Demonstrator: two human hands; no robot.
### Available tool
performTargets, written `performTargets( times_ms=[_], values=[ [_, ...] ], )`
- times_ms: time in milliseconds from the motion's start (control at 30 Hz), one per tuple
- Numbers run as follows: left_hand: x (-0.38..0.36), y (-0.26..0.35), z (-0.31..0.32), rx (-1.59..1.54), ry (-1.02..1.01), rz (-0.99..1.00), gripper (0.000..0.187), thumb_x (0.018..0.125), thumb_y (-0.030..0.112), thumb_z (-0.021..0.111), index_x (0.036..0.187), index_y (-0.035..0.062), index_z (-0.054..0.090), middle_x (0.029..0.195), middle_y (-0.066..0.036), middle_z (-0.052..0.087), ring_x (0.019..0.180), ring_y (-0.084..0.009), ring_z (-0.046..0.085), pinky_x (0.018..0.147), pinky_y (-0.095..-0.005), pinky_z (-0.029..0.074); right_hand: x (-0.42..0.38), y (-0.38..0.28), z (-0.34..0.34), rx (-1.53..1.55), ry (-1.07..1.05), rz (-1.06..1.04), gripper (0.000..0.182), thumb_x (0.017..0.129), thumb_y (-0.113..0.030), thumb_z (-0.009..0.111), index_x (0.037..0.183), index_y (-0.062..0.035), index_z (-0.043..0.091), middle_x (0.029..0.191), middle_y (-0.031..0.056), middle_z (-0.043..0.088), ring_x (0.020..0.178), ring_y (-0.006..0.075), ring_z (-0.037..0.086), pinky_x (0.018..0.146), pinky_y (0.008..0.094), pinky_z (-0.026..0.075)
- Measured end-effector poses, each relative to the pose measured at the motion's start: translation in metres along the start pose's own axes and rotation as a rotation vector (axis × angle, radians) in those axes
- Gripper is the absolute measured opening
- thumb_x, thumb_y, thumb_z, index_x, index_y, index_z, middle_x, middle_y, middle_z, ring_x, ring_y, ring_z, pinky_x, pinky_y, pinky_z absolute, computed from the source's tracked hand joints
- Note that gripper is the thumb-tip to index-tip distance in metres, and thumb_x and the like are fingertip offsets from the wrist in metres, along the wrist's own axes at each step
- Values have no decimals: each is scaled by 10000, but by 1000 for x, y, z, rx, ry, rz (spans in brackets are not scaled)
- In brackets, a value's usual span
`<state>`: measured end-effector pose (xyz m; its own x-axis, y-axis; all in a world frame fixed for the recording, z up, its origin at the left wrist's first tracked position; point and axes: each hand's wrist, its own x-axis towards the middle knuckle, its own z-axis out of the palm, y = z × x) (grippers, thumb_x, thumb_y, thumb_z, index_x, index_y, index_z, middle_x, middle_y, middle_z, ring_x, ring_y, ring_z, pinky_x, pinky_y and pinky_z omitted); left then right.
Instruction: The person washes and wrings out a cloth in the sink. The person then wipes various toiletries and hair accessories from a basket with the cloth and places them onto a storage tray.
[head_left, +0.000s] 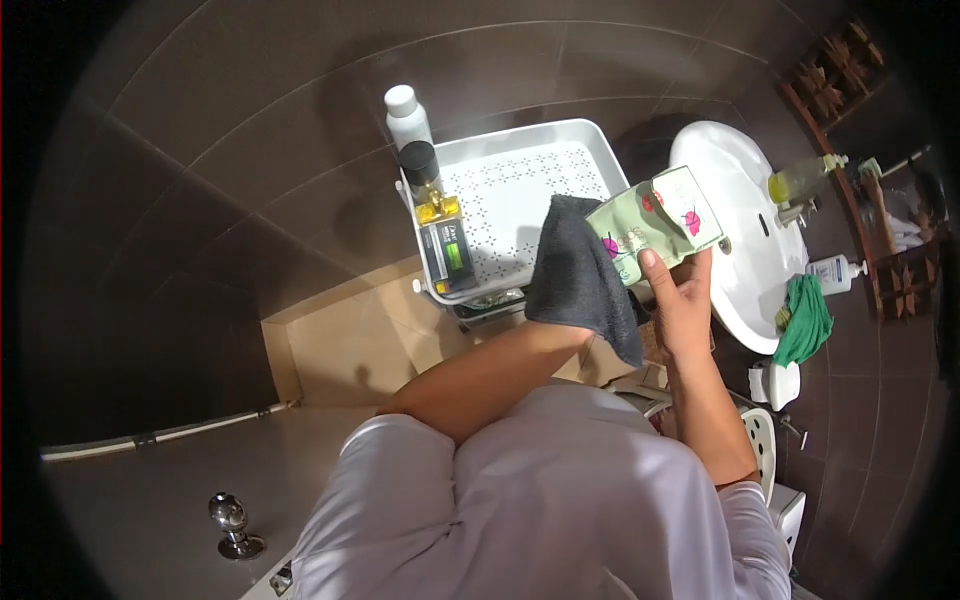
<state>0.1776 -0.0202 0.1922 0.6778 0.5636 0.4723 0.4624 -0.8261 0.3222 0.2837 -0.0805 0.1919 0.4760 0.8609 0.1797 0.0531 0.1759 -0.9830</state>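
The person's right hand [685,305] holds a green carton [645,225] just beyond the lower right corner of the white tray [505,215]. The thumb [649,262] lies across the lower part of the carton's printed face, while the other fingers pass behind its lower right side, so the carton sits between thumb and fingers with most of its body extending above them. The hand is closed only as far as the carton's thickness allows; the tips behind it are hidden. The carton is tilted, its upper end leaning away to the right of the tray. A dark cloth [580,280] covers the left hand [588,337], hangs over the tray's lower right part as seen from above, and meets the carton's left edge. How far the left fingers are open, and whether they also grip the carton, cannot be told under the cloth. Along the tray's left side are a white bottle [409,122], a black-capped container [420,165], a small yellow bottle [437,208] and a black box [447,254]. To the right of the tray is a white sink [735,190], with a green cloth [806,322] at its lower right edge.
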Motion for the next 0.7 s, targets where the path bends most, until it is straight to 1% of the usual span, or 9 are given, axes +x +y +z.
performTargets(
  times_ms=[33, 133, 200, 300, 367, 400, 467, 567, 700],
  values=[
    [-1, -6, -6, -71, -13, -32, 201, 563, 60, 561, 746, 43, 481, 734, -145, 461, 728, -290, 463, 660, -390, 372, 4, 4, 2, -9, -7, -18, 572, 793, -54, 617, 1282, -31, 321, 1201, 131, 450, 1078, 194, 461, 920, 315, 364],
    [-13, -23, -29, -263, -64, -142, 217, 563, 68, 560, 753, 52, 456, 745, -144, 441, 743, -303, 447, 664, -401, 355, 28, -4, 4, 47, -7, 153, 535, 798, -73, 615, 1258, -17, 349, 1162, 116, 487, 1062, 187, 471, 922, 308, 360],
    [-26, -34, -47, -374, -95, -231, 229, 563, 73, 560, 757, 58, 440, 753, -143, 429, 753, -312, 437, 666, -408, 344, 59, 9, -1, 193, -43, 189, 468, 807, -78, 598, 1219, -16, 386, 1116, 107, 523, 1006, 172, 510, 863, 284, 407],
    [-35, -53, -67, -421, -118, -295, 241, 563, 78, 559, 762, 64, 423, 760, -143, 416, 764, -321, 427, 668, -415, 333, 105, 48, 10, 49, -169, 213, 441, 798, -87, 608, 1192, -28, 419, 1058, 96, 549, 958, 158, 525, 825, 272, 423],
    [-41, -75, -79, -345, -13, -169, 207, 532, 2, 561, 734, 46, 560, 703, -112, 519, 665, -240, 504, 623, -344, 409, 133, 93, 26, -82, -282, 213, 428, 779, -98, 630, 1170, -62, 460, 1003, 77, 560, 913, 146, 520, 812, 277, 422],
    [-45, -86, -85, -306, 37, -106, 226, 517, -36, 562, 720, 38, 629, 675, -96, 571, 616, -200, 542, 600, -309, 447, 144, 111, 41, -284, -324, 123, 442, 765, -111, 644, 1171, -79, 472, 990, 79, 554, 901, 154, 511, 806, 289, 420],
    [-58, -106, -96, -618, 67, -322, 301, 476, -57, 573, 736, 85, 627, 712, -54, 575, 609, -218, 529, 592, -315, 438, 162, 139, 75, -360, -358, 217, 453, 756, -122, 649, 1172, -72, 475, 1021, 87, 539, 955, 179, 489, 813, 304, 425],
    [-57, -112, -119, -426, 206, -463, 286, 443, -9, 624, 712, 86, 611, 683, -58, 554, 583, -239, 514, 561, -320, 433, 180, 170, 116, -431, -450, 109, 482, 754, -113, 646, 1199, -91, 462, 1152, 102, 495, 1038, 223, 486, 864, 328, 418],
    [-55, -123, -133, -166, 235, -567, 278, 424, 41, 646, 693, 93, 594, 647, -61, 525, 550, -239, 503, 522, -314, 425, 181, 206, 140, -435, -533, 42, 599, 757, -112, 647, 1294, -133, 383, 1249, 127, 455, 1152, 265, 438, 899, 342, 396]
  ],
)
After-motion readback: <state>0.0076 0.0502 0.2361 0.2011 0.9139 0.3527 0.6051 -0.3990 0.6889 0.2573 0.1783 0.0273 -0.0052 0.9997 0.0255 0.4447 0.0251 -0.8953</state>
